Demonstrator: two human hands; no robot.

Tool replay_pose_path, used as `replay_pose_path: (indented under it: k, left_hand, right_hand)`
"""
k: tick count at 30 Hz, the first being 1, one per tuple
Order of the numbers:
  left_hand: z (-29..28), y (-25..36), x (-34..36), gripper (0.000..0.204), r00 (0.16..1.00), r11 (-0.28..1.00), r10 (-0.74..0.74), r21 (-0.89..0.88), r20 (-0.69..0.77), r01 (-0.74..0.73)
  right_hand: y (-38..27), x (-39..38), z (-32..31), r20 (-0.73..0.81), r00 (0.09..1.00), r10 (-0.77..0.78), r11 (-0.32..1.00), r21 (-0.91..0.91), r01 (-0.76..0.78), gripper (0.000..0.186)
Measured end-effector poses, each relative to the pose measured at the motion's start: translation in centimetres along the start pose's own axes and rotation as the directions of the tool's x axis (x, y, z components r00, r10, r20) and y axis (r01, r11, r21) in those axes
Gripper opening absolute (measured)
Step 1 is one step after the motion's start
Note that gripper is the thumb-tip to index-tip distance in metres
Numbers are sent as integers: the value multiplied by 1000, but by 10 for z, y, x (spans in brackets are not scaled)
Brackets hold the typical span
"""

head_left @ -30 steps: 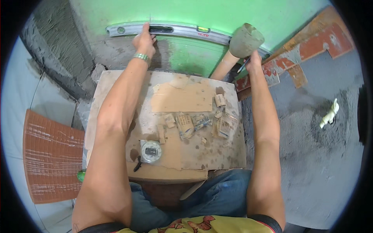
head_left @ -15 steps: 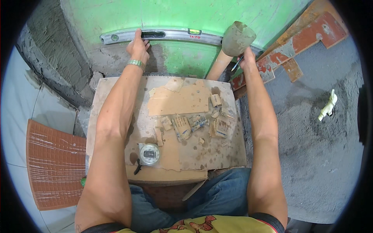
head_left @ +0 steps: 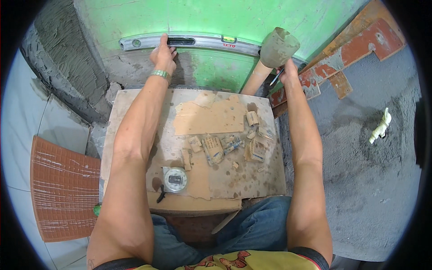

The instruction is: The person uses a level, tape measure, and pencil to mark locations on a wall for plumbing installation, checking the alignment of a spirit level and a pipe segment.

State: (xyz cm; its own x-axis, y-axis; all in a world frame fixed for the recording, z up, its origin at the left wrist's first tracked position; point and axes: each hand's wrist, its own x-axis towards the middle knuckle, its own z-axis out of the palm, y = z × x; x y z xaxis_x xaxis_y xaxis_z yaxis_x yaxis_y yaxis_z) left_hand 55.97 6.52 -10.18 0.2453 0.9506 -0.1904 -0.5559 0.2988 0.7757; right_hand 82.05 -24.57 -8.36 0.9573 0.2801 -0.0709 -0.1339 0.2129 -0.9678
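A long silver spirit level (head_left: 204, 42) lies roughly flat against the green wall (head_left: 193, 18). My left hand (head_left: 163, 57) grips it near its left end, one finger reaching up over its face. At the other end, my right hand (head_left: 289, 73) is closed around a slim pencil (head_left: 276, 77), with its tip angled down and left. Part of that hand and of the level is hidden behind an upright pipe (head_left: 258, 77) with a grey, wide-mouthed top (head_left: 280, 46).
Before me stands a cardboard-covered surface (head_left: 225, 180) with torn paper scraps (head_left: 212, 148) and a round tape measure (head_left: 175, 179). Reddish boards (head_left: 346, 54) lean at the right, near a pale tap (head_left: 381, 126) on the rough grey wall. A brown tile (head_left: 65, 189) lies left.
The whole view has shifted slightly, so things sit a little to the right. Both hands keep their places at the level and the pencil.
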Motion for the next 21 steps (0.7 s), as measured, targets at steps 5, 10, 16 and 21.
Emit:
replay_pose_path:
  k: [5, 10, 16, 21]
  left_hand:
    - [-1, -1, 4, 46, 999, 1000, 15, 12, 32, -15]
    - [5, 1, -8, 40, 1000, 998, -19, 64, 18, 18]
    - [1, 4, -2, 43, 999, 997, -25, 71, 44, 21]
    - [-1, 3, 0, 44, 997, 997, -18, 75, 71, 13]
  right_hand:
    - [-1, -1, -2, 16, 999, -29, 1000, -9, 29, 31]
    - [0, -1, -4, -21, 999, -44, 998, -41, 43, 32]
    - [-1, -3, -2, -14, 998, -63, 995, -80, 62, 35]
    - [0, -3, -3, 31, 998, -57, 993, -99, 60, 29]
